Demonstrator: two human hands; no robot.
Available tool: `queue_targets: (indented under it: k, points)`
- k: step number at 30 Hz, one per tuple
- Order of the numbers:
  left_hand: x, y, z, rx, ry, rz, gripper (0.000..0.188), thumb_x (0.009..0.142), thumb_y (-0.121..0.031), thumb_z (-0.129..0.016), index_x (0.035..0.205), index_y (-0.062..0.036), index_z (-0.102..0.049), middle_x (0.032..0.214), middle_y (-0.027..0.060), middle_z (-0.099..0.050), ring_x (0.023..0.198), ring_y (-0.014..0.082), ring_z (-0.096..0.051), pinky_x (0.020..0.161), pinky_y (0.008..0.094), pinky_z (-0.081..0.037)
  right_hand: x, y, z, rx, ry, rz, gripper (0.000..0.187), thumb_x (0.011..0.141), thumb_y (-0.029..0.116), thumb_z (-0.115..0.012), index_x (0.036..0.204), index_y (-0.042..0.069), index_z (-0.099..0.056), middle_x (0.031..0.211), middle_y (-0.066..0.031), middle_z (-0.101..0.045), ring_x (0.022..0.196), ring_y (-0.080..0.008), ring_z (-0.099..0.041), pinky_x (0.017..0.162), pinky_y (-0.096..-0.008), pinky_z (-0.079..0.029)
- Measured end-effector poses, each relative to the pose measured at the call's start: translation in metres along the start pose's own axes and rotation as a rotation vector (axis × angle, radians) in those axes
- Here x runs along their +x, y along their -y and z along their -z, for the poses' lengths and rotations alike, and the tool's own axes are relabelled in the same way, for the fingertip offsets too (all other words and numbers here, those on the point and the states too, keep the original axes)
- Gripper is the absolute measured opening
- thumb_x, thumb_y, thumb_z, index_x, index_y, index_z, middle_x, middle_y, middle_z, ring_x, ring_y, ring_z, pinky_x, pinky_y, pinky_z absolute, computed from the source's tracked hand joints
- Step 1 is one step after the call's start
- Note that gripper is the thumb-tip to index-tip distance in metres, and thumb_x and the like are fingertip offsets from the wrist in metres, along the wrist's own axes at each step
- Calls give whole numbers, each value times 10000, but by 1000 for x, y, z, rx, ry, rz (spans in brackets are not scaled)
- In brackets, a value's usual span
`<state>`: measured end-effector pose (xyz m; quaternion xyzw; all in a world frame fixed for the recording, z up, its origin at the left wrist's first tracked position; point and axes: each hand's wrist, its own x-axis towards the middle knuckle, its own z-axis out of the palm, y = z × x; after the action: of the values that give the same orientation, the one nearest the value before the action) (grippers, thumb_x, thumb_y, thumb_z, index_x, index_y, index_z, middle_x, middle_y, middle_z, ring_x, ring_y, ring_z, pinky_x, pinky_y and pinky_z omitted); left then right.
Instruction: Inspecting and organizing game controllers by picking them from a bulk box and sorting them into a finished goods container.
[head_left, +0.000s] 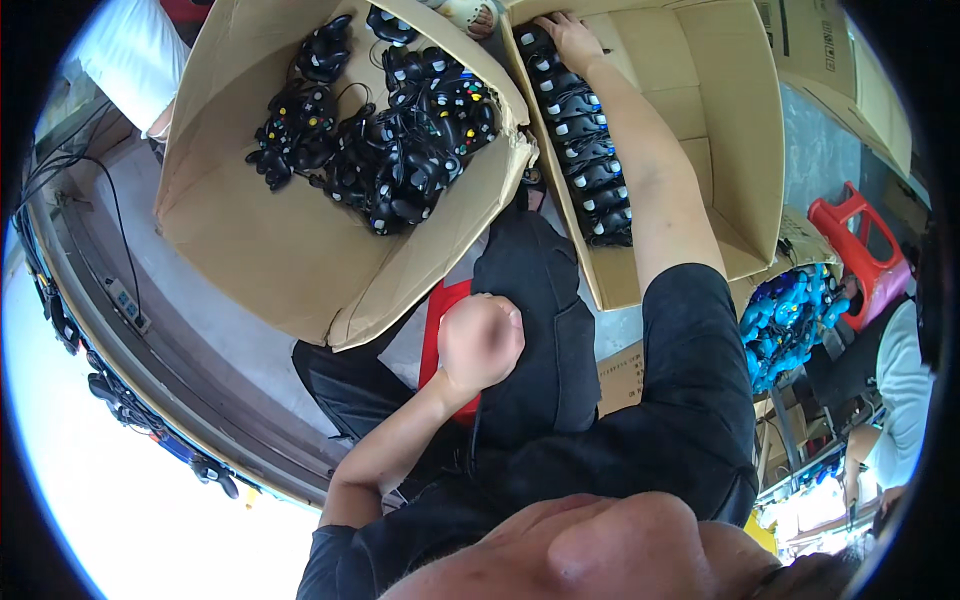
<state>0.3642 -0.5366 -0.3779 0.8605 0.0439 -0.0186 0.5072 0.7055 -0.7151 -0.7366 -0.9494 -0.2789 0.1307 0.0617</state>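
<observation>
At the far end of the right cardboard box (690,40), my right hand (572,42) reaches in with its fingers closed against a black game controller (535,42). That controller is the farthest in a row of black game controllers (585,130) standing side by side along the box's left wall. My left hand (482,342) is a closed fist above my lap, with nothing showing in it; a dark blur covers its middle. The left cardboard box (250,235) holds a loose heap of black game controllers (400,140) with coloured buttons and tangled cables.
A red plastic stool (858,245) and a box of blue controllers (790,320) stand to the right. A person in a light shirt (900,380) sits beyond them. On the left, more controllers (120,400) lie along a ledge, near a power strip (125,303) and cables.
</observation>
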Motion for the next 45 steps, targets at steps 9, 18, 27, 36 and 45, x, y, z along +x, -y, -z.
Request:
queue_targets:
  k: [9,18,27,36,45]
  points:
    - [1,2,0,-17,9,2,142,806,16,-712,882,-53,-614,533,12,-427,422,187,-440,482,340,-397,-2,-6,-31,-19,30,-69,684,870,135,-685,1517,122,-463,1473,-215,-516,1398,-395,-462,1142,-475,-436]
    - [-2,1,-1,-26,-8,25,137,813,3,-717,876,-66,-616,523,3,-414,427,183,-438,477,337,-372,3,-33,-52,902,-30,-535,1055,759,582,-824,1581,101,-371,1551,-264,-450,1429,-393,-461,1197,-431,-375]
    - [-1,5,-4,-42,-5,32,143,815,6,-716,881,-65,-612,523,2,-419,422,173,-423,478,335,-355,-4,-28,-61,597,-51,-516,1032,744,771,-753,1502,108,-530,1259,-241,-707,1169,-396,-684,1011,-459,-530]
    - [-2,4,-4,-37,6,41,149,811,7,-716,886,-68,-611,525,-6,-420,433,174,-431,504,337,-370,0,-35,-91,654,-177,-503,944,799,733,-735,1506,140,-532,1307,-253,-681,1236,-406,-646,1053,-472,-510]
    - [-5,4,-7,-21,-12,48,129,829,-3,-709,882,-66,-610,521,-7,-409,431,177,-427,511,332,-380,-10,-8,-68,751,-85,-726,924,869,670,-697,1514,38,-502,1354,-258,-652,1292,-405,-607,1074,-451,-492]
